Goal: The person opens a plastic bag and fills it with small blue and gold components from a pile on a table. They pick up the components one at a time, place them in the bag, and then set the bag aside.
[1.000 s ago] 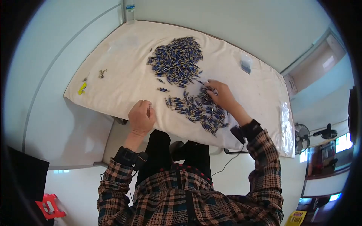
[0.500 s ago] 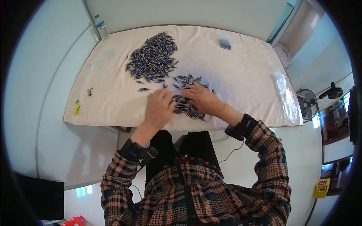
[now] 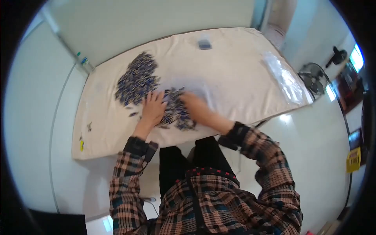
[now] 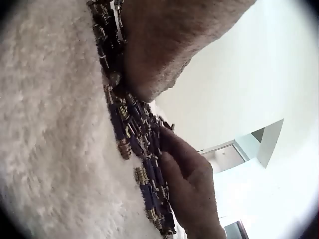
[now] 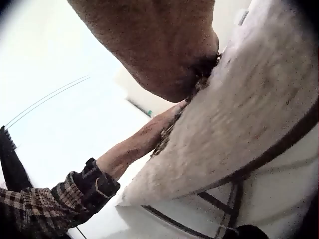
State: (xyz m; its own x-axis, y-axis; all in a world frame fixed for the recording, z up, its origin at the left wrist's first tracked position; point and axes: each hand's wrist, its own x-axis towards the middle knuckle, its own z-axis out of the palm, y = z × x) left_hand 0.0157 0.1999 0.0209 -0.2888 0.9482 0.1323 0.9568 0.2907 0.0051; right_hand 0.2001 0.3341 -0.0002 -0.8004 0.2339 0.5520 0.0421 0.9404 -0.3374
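Observation:
In the head view the left hand (image 3: 153,109) lies with fingers spread at the left edge of the smaller pile (image 3: 183,121) of dark blue and brass-coloured small parts. The right hand (image 3: 198,111) touches that pile's right side; its blurred fingertips are partly hidden. The larger pile (image 3: 137,80) of like parts lies up and left of the left hand. In the left wrist view the left hand (image 4: 169,40) presses on the parts (image 4: 132,124), with the right hand (image 4: 192,184) beyond. The right wrist view has the right hand (image 5: 154,45) against the parts, fingertips hidden.
A cream cloth (image 3: 235,78) covers the table. On it lie a small bag (image 3: 204,44) at the back, clear plastic (image 3: 284,78) at the right, and a yellow item (image 3: 82,145) at the left. A bottle (image 3: 83,59) stands at the back left corner; a fan (image 3: 314,78) is at the right.
The head view has turned. The left hand has gone from curled at the front edge to spread against the smaller pile. The right hand has shifted along that pile's right side, and the pile is more compact.

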